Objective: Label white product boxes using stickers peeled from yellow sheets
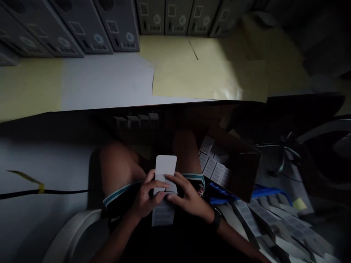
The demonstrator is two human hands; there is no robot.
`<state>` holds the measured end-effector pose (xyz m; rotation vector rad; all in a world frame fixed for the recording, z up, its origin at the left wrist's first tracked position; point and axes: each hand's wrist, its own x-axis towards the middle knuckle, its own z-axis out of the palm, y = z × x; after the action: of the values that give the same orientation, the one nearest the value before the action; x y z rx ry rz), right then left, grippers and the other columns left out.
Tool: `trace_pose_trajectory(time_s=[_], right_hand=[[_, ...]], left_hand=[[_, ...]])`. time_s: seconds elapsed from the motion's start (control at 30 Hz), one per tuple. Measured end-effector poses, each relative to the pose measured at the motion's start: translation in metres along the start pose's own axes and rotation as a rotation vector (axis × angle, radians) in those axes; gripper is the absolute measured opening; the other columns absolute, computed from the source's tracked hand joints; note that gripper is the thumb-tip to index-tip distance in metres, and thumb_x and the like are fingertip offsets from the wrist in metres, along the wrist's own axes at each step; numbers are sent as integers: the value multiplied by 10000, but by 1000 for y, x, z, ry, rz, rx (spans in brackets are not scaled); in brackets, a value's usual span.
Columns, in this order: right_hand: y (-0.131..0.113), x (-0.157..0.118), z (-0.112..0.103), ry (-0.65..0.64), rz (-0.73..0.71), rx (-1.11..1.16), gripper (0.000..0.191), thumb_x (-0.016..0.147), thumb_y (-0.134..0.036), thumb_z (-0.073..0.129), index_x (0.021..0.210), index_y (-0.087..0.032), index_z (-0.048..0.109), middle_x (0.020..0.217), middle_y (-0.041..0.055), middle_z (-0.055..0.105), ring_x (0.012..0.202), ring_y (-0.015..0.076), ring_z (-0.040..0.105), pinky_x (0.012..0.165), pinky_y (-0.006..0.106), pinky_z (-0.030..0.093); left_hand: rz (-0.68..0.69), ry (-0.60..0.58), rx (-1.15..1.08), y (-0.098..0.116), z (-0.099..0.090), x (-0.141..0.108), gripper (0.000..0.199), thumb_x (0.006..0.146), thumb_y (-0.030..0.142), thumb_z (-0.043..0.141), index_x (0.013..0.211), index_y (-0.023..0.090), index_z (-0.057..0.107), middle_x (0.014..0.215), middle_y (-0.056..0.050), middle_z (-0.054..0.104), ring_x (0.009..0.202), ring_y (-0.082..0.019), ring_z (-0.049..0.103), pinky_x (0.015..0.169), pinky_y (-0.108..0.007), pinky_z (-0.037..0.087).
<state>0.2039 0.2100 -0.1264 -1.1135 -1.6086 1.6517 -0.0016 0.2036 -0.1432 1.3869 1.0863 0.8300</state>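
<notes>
Over my lap I hold a small white carton (162, 213) with printed text lines on its side. Its white top flap (166, 164) stands up, pointing away from me. My left hand (148, 193) grips the carton's left side, with the index finger and thumb at its upper end. From the right, my right hand (188, 195) presses its fingers on the same end, thumb near the left thumb. The fingers hide part of the end, so I cannot tell whether the inner flaps are folded fully.
An open brown box (241, 171) holding several similar cartons (214, 168) stands right of my knee. Flat printed cartons (290, 223) lie in a heap at lower right. Ahead is a table edge (106, 84) with a row of grey boxes (117, 29). Several small cartons (144, 121) sit beneath it.
</notes>
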Motion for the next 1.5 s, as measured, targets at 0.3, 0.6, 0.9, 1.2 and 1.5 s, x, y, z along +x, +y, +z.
trace_pose_trajectory(time_s=[0.3, 0.6, 0.9, 1.2, 1.5], right_hand=[[-1, 28, -17, 161, -42, 450, 531, 1001, -593, 342, 1302, -227, 581, 1274, 114, 589, 1211, 251, 555, 1082, 438, 403], [-2, 27, -9, 24, -191, -40, 271, 980, -290, 549, 1229, -227, 636, 1178, 91, 581, 1127, 193, 558, 965, 335, 446], [-6, 27, -10, 97, -205, -122, 239, 931, -211, 633, 1167, -216, 672, 1092, 73, 680, 1035, 184, 635, 902, 337, 515], [-15, 12, -10, -37, -204, -257, 420, 991, -199, 499, 1392, -303, 571, 1406, 80, 549, 1313, 239, 493, 1092, 463, 428], [0, -4, -1, -114, -128, -319, 549, 979, -314, 533, 1507, -344, 387, 1586, 67, 328, 1484, 276, 269, 1184, 573, 288]], left_hand=[[95, -27, 119, -3, -1, 6, 219, 909, 321, 577, 1037, 229, 729, 1456, -65, 422, 1291, -226, 520, 1076, -359, 443], [252, 206, 60, -8, 15, 6, 248, 882, 243, 621, 1102, 178, 526, 1261, -115, 591, 1269, -215, 555, 1076, -396, 471], [75, 285, -33, 10, 11, 9, 139, 878, 245, 624, 993, 169, 641, 1044, -57, 632, 1038, -144, 620, 950, -297, 499], [169, 163, 16, 10, 3, -5, 240, 953, 263, 510, 1069, 197, 710, 1206, -83, 634, 1254, -203, 550, 1093, -424, 456], [-91, -45, 179, -10, 1, -35, 623, 851, 328, 661, 1419, 311, 405, 1628, -101, 136, 1487, -291, 298, 1197, -552, 323]])
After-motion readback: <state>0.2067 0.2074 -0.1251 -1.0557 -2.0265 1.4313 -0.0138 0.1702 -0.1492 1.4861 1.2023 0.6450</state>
